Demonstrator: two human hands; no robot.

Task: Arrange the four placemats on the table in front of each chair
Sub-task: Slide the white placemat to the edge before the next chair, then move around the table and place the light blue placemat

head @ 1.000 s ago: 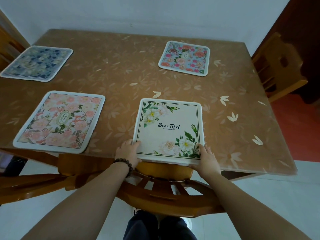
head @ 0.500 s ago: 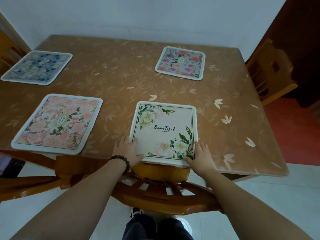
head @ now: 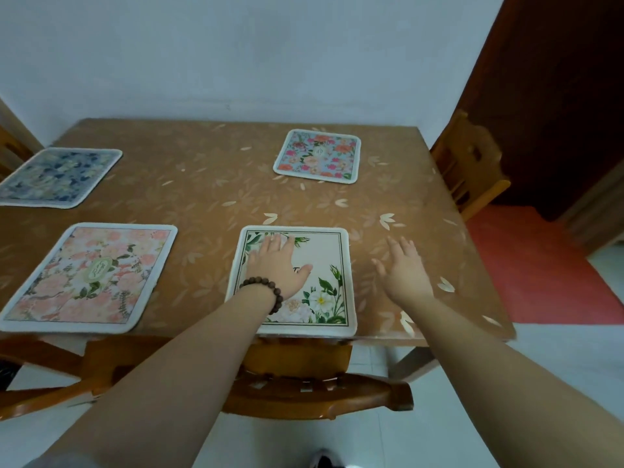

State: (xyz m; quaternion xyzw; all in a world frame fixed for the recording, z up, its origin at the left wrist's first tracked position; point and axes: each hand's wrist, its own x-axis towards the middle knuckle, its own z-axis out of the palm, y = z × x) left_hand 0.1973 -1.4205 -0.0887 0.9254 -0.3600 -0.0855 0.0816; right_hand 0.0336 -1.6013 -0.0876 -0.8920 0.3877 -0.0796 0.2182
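The table (head: 216,197) fills the head view, a brown top patterned with pale leaves, and every place below is given from the white placemat at its near edge. A wooden chair (head: 304,380) sits tucked under the table directly below that mat; a second chair (head: 469,163) stands at the table's right end, and the edge of another shows at the far left.

Four placemats lie flat. The white placemat (head: 324,251), printed with green leaves and pale flowers, sits square to the near edge, its longer sides running away from the person. The pink floral placemat (head: 91,278) lies to its left along the same edge. The dark blue placemat (head: 57,177) lies far to its left and further back. The light blue placemat (head: 319,156) lies straight beyond it, toward the wall.

The left hand (head: 275,265) rests palm down on the white placemat's left half, fingers straight and slightly spread, gripping nothing; a bead bracelet (head: 266,292) circles the wrist. The right hand (head: 403,268) is just to the right of the mat, apart from its edge, over bare table, fingers extended and loose, holding nothing; whether it touches the table cannot be told.

By judgement, all four mats look placed. Any last squaring of the white mat would fall to the left hand, already on it; the right would have to reach leftward to the edge.
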